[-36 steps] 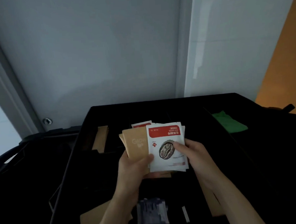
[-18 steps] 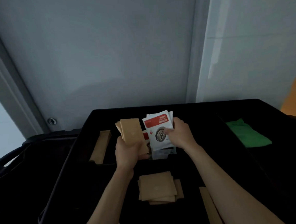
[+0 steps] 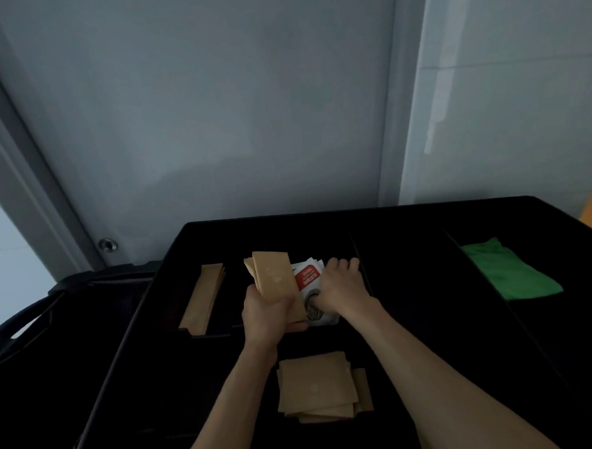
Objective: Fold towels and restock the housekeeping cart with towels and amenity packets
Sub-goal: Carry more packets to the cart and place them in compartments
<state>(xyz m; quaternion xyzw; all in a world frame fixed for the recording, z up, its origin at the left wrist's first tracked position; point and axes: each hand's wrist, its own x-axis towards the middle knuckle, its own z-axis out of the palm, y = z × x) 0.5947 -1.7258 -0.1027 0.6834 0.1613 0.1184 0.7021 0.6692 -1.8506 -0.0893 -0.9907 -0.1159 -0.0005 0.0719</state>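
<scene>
- Left hand (image 3: pixel 270 313) grips tan packets (image 3: pixel 277 280), holding them back as stock.
- Right hand (image 3: pixel 339 289) pinches red-and-white sachets (image 3: pixel 307 275), lowering them into the cart's (image 3: pixel 407 218) far compartment, apparently sorting by type.

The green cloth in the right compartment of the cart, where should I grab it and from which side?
Judging from this view, take the green cloth by its near edge, coming straight down from above. It lies flat and alone in the right compartment of the black cart tray, and a divider wall runs along its left, so a sideways approach looks blocked. Pinch the soft fabric and lift.
</scene>
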